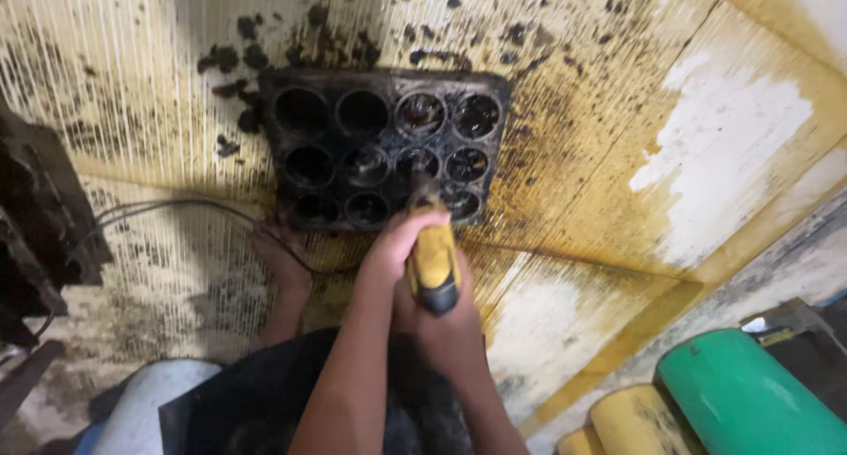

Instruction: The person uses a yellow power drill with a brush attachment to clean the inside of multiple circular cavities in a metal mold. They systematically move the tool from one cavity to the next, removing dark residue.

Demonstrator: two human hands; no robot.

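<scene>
At six o'clock, nearest the camera, a dark cloth (291,402) is covering the person's lap, with both forearms rising out of it. Off at four o'clock a green cylinder (750,402) and a yellow cylinder (631,420) are lying side by side at the frame edge.

Moving up toward centre, the right hand (454,318) is wrapping tightly around the lower end of a yellow-handled tool (434,261), fingers fully closed on the grip. Just above it, the left hand (397,243) is also clamping round the same handle, closed with no gap showing, so both hands are stacked on the tool. The tool's dark tip is pressing down into a hole along the near edge of the tray.

At nine o'clock from the hands, a foot (282,257) is resting on the stained floor (573,173), its toes touching the tray's near left corner. A thin black cable (176,206) is curving past it toward the left.

Farther out, at twelve o'clock, the black grimy tray (384,146) with three rows of four round holes is lying flat on the floor. Beyond and around it, dark clumps of dirt (238,58) are scattering over the yellowed, peeling surface. At nine o'clock, a dark metal object (40,217) is sitting at the left edge.
</scene>
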